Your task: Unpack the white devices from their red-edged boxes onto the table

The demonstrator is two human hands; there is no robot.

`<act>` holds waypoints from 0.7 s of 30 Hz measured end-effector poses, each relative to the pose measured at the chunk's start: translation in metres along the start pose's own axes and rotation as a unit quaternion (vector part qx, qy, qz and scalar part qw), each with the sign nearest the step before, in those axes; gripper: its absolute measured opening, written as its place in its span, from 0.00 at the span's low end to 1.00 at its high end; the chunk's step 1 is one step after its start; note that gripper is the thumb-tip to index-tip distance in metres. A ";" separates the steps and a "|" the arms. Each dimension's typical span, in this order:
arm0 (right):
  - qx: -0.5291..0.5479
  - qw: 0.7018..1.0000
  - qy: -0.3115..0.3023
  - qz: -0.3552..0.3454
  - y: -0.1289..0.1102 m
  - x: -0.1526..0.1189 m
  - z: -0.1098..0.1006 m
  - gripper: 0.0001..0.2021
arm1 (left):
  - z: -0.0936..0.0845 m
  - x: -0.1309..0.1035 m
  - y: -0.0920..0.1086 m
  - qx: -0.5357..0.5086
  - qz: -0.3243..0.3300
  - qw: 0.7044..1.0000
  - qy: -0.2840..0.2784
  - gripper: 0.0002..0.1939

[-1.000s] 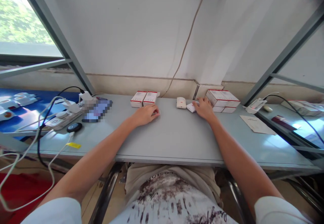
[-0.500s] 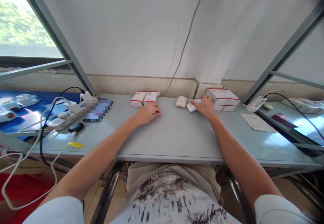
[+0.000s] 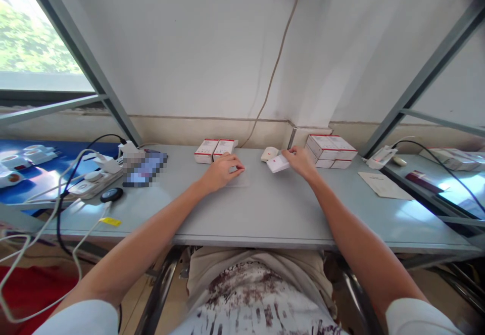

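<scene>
My right hand (image 3: 301, 159) grips the far right end of a small white box (image 3: 278, 163) with a red mark, tilted just above the desk. Close behind that box lies a cream-white device (image 3: 269, 154) with a red mark, partly covered by it. My left hand (image 3: 224, 171) is closed in a pinch, thumb against fingertips. A faint, thin clear plastic piece (image 3: 239, 180) shows under and beside these fingers. Two white boxes with red edges (image 3: 206, 148) stand side by side just behind my left hand. Stacked red-edged boxes (image 3: 331, 148) stand behind my right hand.
On the left of the desk (image 3: 250, 213) are a phone (image 3: 146, 170), a power strip (image 3: 91, 181) with chargers and cables, and a round black puck (image 3: 111, 194). Paper (image 3: 384, 185) lies at right beside a white adapter (image 3: 381, 157). Metal frames rise at both ends.
My right hand has moved left and lifted the small white box, bringing it in front of the cream device. My left hand has shifted slightly right, and the clear piece now shows by it.
</scene>
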State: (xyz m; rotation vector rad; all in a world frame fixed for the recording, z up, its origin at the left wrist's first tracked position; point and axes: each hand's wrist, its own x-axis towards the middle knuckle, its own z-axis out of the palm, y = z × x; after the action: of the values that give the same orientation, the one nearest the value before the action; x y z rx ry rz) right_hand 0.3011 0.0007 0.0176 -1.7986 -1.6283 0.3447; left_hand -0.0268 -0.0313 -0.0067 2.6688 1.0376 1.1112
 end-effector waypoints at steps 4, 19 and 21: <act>0.148 0.983 -0.054 -0.093 -0.010 -0.012 0.013 0.21 | 0.006 0.001 0.006 0.005 0.032 0.999 0.036 0.15; 0.363 0.926 -0.075 -0.072 -0.040 -0.049 0.054 0.24 | 0.013 0.006 0.028 0.039 0.037 0.986 0.160 0.16; 0.381 0.921 -0.056 -0.059 -0.043 -0.052 0.055 0.25 | 0.012 0.006 0.030 0.040 0.029 0.987 0.156 0.16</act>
State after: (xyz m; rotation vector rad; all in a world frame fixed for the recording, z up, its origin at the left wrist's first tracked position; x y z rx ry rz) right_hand 0.2246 -0.0322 -0.0083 -1.0953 -1.3853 0.8973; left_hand 0.0008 -0.0487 -0.0027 2.6576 1.0741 1.5708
